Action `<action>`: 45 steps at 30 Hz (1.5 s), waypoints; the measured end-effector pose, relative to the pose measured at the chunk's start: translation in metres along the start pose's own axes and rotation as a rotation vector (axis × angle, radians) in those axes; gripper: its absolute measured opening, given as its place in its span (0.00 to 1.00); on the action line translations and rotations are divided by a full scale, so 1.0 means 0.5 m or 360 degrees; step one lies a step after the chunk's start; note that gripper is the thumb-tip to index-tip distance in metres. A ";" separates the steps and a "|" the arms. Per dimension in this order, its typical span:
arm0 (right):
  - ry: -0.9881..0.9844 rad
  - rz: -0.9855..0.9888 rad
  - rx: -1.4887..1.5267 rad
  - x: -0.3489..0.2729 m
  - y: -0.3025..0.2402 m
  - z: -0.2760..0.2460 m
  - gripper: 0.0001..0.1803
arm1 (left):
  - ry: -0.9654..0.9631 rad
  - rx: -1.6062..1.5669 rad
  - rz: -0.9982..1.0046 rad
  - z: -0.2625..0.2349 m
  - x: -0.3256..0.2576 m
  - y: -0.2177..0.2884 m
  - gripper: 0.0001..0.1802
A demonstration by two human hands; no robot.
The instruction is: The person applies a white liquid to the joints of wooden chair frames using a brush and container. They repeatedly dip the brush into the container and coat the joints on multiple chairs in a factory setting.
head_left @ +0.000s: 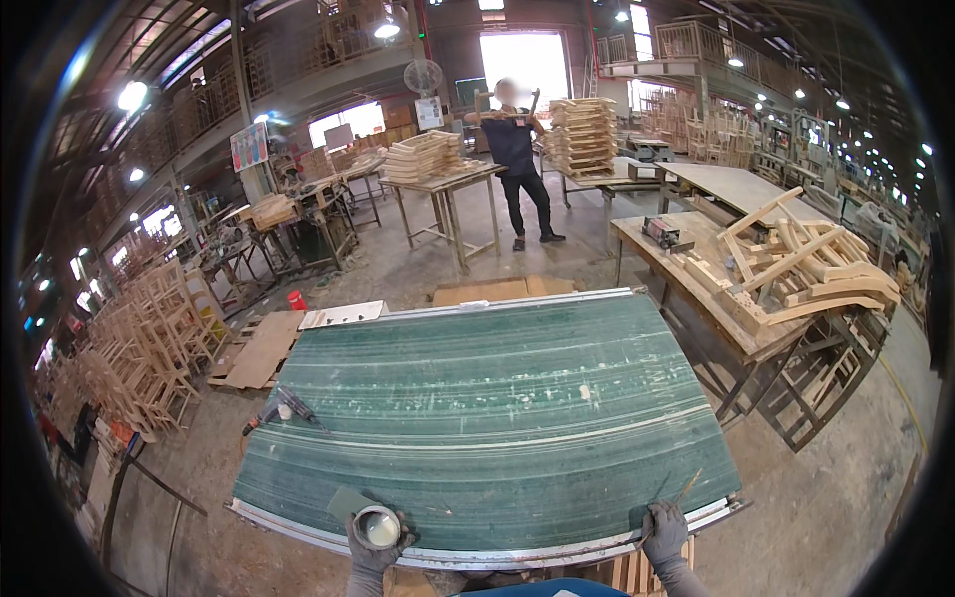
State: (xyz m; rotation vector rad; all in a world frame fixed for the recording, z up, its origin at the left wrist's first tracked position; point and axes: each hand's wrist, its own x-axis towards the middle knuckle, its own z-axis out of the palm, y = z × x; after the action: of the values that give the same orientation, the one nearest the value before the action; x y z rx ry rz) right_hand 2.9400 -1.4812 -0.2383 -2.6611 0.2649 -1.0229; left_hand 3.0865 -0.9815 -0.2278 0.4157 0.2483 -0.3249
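Note:
My left hand (370, 549), in a grey glove, is wrapped round a small round cup (379, 527) of pale liquid at the table's near left edge. A flat grey-green piece (348, 503) lies just beyond the cup. At the near right edge is my right hand (665, 532), also gloved, its fingers curled. A thin stick (690, 485) slants up from those fingers; its lower end is hidden. Both hands are over the near rim of a green streaked tabletop (477, 428). On its left side lies a power drill (281, 409).
Right of me, a worktable (716, 261) carries a heap of wooden chair parts (811, 259). Another person (514, 149) stands beyond my table, holding a wooden piece, between stacks of wooden frames (428, 157). Wooden chair frames (149, 348) crowd the left floor, near a red container (296, 299).

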 end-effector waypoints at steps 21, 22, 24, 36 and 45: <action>-0.0083 0.0068 0.0081 0.003 0.006 0.003 0.11 | 0.0001 -0.0048 -0.0001 0.011 0.001 -0.002 0.40; -0.0095 0.0069 0.0078 0.002 0.006 0.002 0.11 | 0.0003 -0.0043 -0.0001 0.009 0.000 -0.001 0.40; -0.0063 0.0047 0.0058 0.001 0.005 0.004 0.11 | -0.0022 -0.0052 -0.0002 0.007 0.001 0.000 0.40; -0.0045 0.0050 0.0058 0.004 0.002 0.003 0.12 | 0.0015 0.0120 0.0053 0.002 0.003 0.000 0.41; -0.0065 0.0038 0.0059 0.005 -0.001 0.002 0.11 | 0.0163 0.0136 0.0076 0.009 -0.001 -0.002 0.41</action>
State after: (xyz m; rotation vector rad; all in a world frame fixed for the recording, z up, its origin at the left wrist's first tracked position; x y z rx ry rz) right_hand 2.9425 -1.4814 -0.2372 -2.6362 0.2659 -0.9561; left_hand 3.0865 -0.9840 -0.2240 0.5225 0.3246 -0.2683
